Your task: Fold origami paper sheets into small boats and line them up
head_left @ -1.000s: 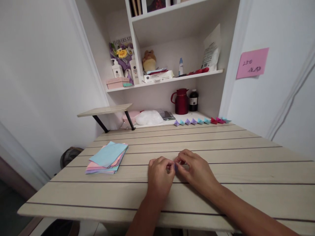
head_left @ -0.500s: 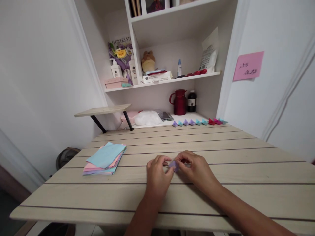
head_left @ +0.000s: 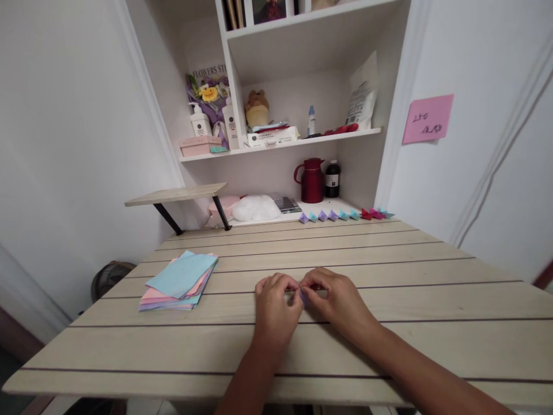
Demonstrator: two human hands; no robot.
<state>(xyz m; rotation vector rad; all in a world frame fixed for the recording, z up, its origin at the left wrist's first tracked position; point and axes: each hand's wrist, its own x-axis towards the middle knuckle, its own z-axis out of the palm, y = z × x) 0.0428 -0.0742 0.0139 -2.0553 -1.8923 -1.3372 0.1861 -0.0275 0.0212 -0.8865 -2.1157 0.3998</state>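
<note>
My left hand and my right hand meet over the middle of the wooden table, fingers curled and pinched together. Between the fingertips shows a small folded purple paper piece, mostly hidden by the fingers. Both hands grip it just above the tabletop. A stack of coloured paper sheets, light blue on top, lies to the left of my left hand. At the table's far edge stands a row of several small folded paper shapes in purple, blue and red.
Behind the table are white shelves with bottles, a plush toy and boxes. A dark red jug and a dark bottle stand below. A small raised wooden shelf sits at the back left. A pink note sticks on the right wall.
The view has shifted slightly to the right and back. My hands stay together, and the purple piece shows less between the fingers than half a second ago.
</note>
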